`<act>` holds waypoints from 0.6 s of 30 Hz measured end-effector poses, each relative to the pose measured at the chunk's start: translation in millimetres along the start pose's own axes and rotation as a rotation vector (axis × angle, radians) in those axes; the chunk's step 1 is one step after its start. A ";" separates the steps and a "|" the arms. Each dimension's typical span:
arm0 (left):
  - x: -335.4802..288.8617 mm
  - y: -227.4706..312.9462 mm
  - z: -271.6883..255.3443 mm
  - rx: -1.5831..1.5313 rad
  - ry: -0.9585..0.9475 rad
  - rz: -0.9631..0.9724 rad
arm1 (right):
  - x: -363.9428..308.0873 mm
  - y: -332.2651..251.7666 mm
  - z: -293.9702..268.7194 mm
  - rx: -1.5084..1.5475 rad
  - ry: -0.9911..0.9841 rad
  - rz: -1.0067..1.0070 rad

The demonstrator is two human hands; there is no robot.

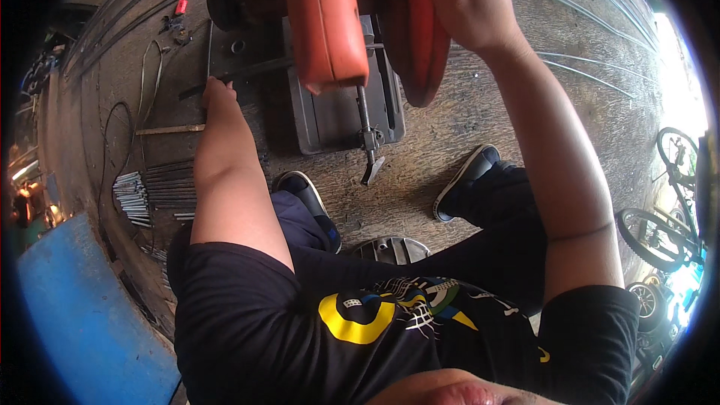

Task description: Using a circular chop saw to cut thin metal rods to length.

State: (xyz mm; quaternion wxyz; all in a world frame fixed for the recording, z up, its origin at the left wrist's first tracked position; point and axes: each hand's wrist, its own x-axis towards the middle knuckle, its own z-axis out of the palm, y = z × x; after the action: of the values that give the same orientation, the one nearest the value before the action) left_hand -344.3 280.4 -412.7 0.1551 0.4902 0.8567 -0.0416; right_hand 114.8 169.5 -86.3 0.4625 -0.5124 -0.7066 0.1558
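Note:
An orange and dark cut-off saw (330, 30) stands on the floor before me, its grey base (319, 124) beneath and a threaded vise screw (367, 116) pointing toward me. My left hand (217, 95) is closed on a dark metal bar (259, 68), left of the saw; the bar runs toward the base and passes behind the orange housing. At the upper right, my right hand (469, 4) is bent over the top of the saw beside its red-edged guard (431, 52). The picture's top edge cuts off part of its fingers. The cutting spot is hidden.
Cut rods (133, 199) and dark bars (171, 184) lie in bundles at left. A small metal ring (238, 46) and a red object (181, 6) lie farther off. Long rods (585, 4) cross the floor at far right. Bicycles (652, 236) stand at right, a blue panel (82, 315) at left.

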 end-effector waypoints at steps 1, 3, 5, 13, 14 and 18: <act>5.1 -2.2 4.1 0.001 0.011 0.000 | 3.7 0.0 1.9 -0.034 0.045 -0.083; 13.7 -4.7 12.2 0.000 0.034 -0.004 | 9.4 0.6 5.5 -0.009 0.070 -0.065; 16.1 -3.2 16.0 -0.025 0.082 -0.009 | 13.0 0.5 7.8 -0.047 0.116 -0.080; -37.7 29.5 -17.6 0.096 0.116 -0.013 | 8.0 -18.6 1.8 -0.070 0.051 0.102; -41.2 31.2 -20.8 0.074 0.096 -0.026 | 7.7 -19.9 0.8 -0.032 0.042 0.135; -39.8 33.1 -21.0 0.091 0.087 -0.044 | 2.4 -15.1 3.0 0.048 0.040 0.144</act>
State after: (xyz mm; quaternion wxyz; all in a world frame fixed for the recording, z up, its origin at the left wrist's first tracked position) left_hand -302.1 269.3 -378.0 0.0945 0.4793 0.8703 -0.0625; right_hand 103.5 165.9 -76.2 0.4763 -0.5537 -0.6544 0.1955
